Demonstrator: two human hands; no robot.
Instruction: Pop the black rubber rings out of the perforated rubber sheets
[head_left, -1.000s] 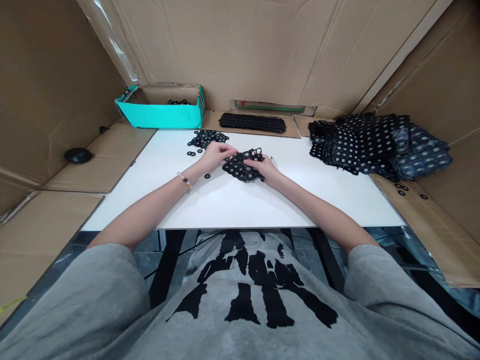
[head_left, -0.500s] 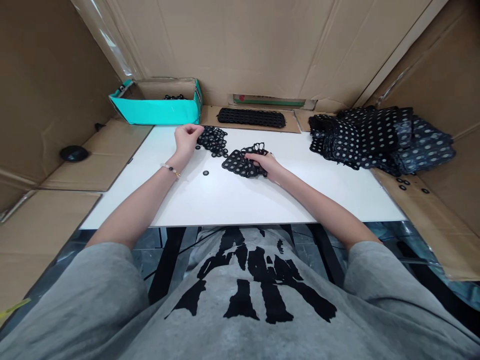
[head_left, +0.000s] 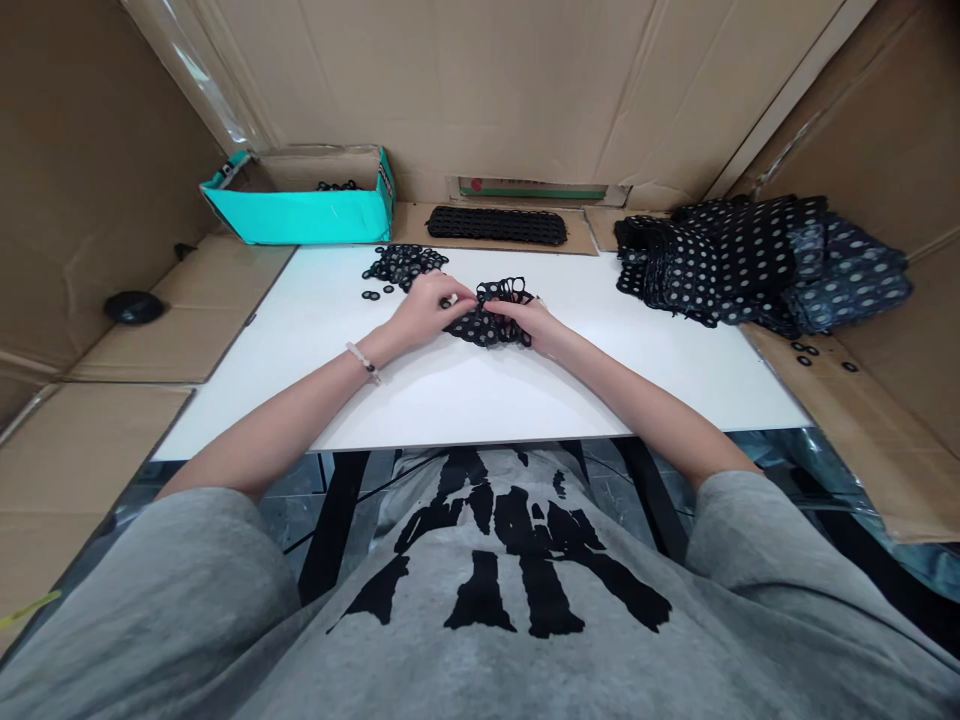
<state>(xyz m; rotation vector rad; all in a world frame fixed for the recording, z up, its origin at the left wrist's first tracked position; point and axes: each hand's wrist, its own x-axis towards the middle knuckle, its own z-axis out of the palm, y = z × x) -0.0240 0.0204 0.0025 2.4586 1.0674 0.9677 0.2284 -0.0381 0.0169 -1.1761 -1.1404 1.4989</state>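
Note:
A piece of black mesh with pale dots (head_left: 480, 330), made of linked rings, is held just above the white table (head_left: 480, 400). My right hand (head_left: 534, 322) is closed on its right side, thumb on top, with black loops standing up around the fingers. My left hand (head_left: 429, 306), wearing a beaded bracelet, pinches at the mesh's upper left edge. The fingertips of both hands nearly meet there, and what the left pinch holds is too small to make out. Behind my left hand lies a pile of loose black rings (head_left: 405, 262), with a few strays beside it.
A turquoise box (head_left: 307, 218) with black rings inside stands at the back left. A black mesh strip (head_left: 495, 225) lies on cardboard at the back. Folded dotted black mesh (head_left: 750, 255) is heaped at the right. A round black object (head_left: 133, 307) rests on the left cardboard.
My left hand has moved right and towards me, from the ring pile to the mesh in my right hand. The right hand keeps its hold in about the same place.

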